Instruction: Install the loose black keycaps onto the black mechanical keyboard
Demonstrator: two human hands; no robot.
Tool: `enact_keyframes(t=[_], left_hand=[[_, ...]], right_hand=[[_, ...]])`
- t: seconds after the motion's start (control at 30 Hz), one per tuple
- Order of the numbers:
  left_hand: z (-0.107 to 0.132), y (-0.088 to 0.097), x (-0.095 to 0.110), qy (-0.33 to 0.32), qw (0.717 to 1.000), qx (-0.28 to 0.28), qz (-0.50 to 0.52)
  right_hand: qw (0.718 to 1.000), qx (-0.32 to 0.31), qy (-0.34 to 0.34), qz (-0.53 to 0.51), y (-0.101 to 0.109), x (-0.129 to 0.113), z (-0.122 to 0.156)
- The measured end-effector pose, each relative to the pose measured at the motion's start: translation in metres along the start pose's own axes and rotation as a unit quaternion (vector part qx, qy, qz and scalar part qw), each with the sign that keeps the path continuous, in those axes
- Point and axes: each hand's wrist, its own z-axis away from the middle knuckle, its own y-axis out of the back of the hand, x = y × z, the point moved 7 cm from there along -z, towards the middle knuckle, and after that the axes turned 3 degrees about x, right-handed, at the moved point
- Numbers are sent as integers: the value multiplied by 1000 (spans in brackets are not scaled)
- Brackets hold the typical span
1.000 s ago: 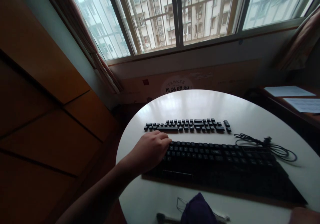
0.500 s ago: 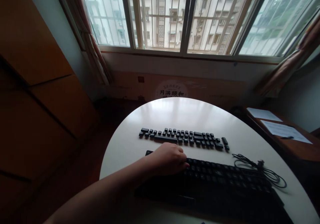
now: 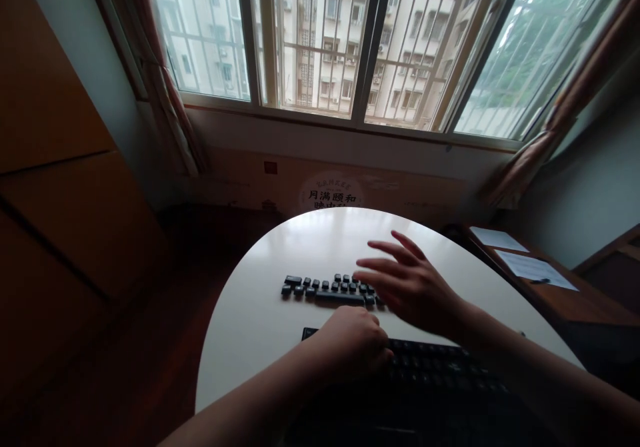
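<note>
A black keyboard [image 3: 440,370] lies on the round white table [image 3: 250,327] near me. My left hand [image 3: 350,344] rests on the keyboard's left end with its fingers curled down over the keys; nothing shows in them. Behind the keyboard lies a row of loose black keycaps [image 3: 320,288]. My right hand [image 3: 407,280] hovers over the right part of that row, fingers stretched out and spread, holding nothing. It hides the keycaps beneath it.
Wooden cabinets [image 3: 65,187] stand at the left. A window with bars [image 3: 350,40] and curtains fills the far wall. A cardboard box [image 3: 330,190] with printed characters stands behind the table. Papers [image 3: 535,267] lie on a dark side table at the right.
My right hand has come into view from the right and reached out over the keycap row. The left hand stays on the keyboard. The camera has tilted up, pushing the keyboard lower in the frame.
</note>
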Motion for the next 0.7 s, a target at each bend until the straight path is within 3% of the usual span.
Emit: enact_keyframes(t=[0.07, 0.13, 0.23, 0.33, 0.5, 0.7], left_hand=[[0, 1, 0, -4, 1000, -12, 6], [0, 3, -2, -2, 1000, -10, 16], [1, 5, -7, 12, 999, -3, 38], [1, 3, -12, 27, 998, -10, 56], [2, -3, -12, 25, 998, -35, 55], [2, -2, -13, 18, 998, -23, 55]], right_hand=[[993, -56, -104, -22, -26, 45, -20], [986, -100, -131, -30, -55, 71, -34], [976, -162, -138, -49, -94, 84, -44], [964, -213, -147, -59, -120, 84, -47], [946, -264, -171, -78, -137, 86, -47], [936, -288, -177, -97, -144, 87, -43]])
